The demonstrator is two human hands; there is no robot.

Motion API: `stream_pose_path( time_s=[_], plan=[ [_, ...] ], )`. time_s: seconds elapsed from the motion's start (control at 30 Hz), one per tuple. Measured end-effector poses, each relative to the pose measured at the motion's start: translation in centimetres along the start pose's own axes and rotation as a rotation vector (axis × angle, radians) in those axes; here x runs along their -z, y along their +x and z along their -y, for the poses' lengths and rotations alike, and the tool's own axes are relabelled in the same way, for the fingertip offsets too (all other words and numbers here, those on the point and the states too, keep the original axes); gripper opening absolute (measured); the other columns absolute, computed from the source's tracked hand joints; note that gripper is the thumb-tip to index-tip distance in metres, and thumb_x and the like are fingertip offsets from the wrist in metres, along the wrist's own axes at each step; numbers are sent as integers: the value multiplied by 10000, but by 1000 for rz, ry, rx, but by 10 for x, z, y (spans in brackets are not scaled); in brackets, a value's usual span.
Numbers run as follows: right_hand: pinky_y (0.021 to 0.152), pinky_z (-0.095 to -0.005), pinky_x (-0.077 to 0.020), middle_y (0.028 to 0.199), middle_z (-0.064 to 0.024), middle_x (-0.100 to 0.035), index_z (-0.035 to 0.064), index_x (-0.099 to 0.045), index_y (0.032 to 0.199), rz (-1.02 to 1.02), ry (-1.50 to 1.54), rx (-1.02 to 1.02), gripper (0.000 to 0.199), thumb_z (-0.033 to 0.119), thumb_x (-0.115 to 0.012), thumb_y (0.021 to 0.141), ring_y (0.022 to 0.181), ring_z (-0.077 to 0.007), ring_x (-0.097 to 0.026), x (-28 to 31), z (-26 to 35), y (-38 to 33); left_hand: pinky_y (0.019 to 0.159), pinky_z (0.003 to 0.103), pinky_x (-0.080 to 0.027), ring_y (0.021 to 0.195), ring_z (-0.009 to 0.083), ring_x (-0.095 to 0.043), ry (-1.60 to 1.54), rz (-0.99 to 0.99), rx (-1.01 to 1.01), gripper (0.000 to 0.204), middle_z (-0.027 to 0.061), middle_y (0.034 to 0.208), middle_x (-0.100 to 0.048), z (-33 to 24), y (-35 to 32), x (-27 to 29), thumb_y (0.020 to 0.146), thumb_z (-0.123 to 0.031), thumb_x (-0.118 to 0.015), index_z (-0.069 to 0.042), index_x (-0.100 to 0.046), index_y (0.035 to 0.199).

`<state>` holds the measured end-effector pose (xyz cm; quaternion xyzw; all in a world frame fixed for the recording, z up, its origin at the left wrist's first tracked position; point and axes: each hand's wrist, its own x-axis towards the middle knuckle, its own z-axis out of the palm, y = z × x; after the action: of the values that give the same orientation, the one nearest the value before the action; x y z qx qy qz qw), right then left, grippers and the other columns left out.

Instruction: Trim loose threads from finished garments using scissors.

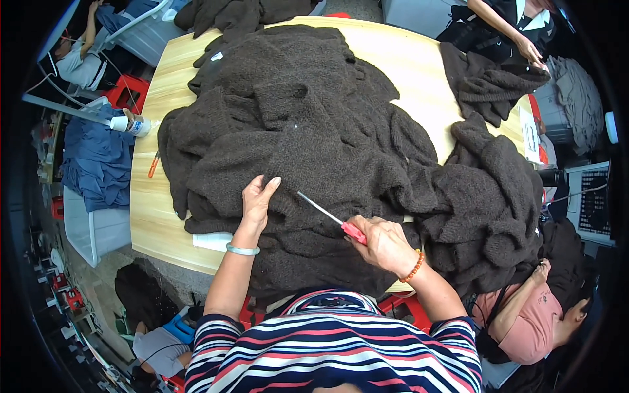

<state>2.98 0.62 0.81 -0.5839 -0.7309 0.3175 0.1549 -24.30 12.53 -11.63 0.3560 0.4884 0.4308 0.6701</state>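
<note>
A heap of dark brown knit garments point(295, 98) covers most of the table in front of me. My left hand point(254, 202), with a pale bangle at the wrist, is closed on the near part of a dark brown knit garment point(308, 167), its thumb toward the right. In my right hand point(388, 243), wearing an orange bead bracelet, is a screwdriver-like tool point(354, 232) with a red handle and thin metal shaft. Its tip points up and left, over the cloth just right of my left hand. A small white speck shows on the fabric farther up.
The wooden table point(147, 219) bears an orange-handled tool point(154, 164) and a white cup point(139, 125) along its left side. Blue garments point(98, 160) fill a bin beyond that edge. A co-worker's hand point(529, 51) handles dark cloth at far right; another person in pink point(531, 321) sits near right.
</note>
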Motion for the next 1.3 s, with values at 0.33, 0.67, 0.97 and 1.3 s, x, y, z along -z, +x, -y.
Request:
stream_pose_path(
  time_s=[0.33,0.67,0.97,1.3],
  plan=[
    [608,-444,-516,683,-171,-648,68,-612,971,159,-74,-5,182,218,-663,882,671,-353,-670,4,17,23,731,204,-466,814,36,-558,153,65,-43,84,-17,924,-672,3,-9,-4,912,-12,-660,30,-693,976],
    [669,-432,-523,763,-146,-652,82,-607,1039,-67,49,-15,216,208,-681,879,755,-353,-660,7,-2,23,978,282,-463,1107,156,-600,172,138,-56,432,112,1207,-641,-51,45,-30,899,-31,-676,51,-539,1301],
    [620,-453,-527,686,-162,-642,69,-588,965,-107,-132,-166,196,206,-678,858,695,-344,-674,18,-10,45,674,220,-469,763,58,-578,388,140,-80,55,-7,853,-679,-24,99,-39,858,-5,-694,36,-697,895],
    [632,-468,-530,670,-193,-644,54,-607,932,-80,-114,-100,217,262,-651,889,680,-369,-673,18,2,61,630,194,-435,723,28,-532,416,136,-159,95,-50,808,-628,-32,70,-42,890,34,-655,3,-655,800]
  ],
)
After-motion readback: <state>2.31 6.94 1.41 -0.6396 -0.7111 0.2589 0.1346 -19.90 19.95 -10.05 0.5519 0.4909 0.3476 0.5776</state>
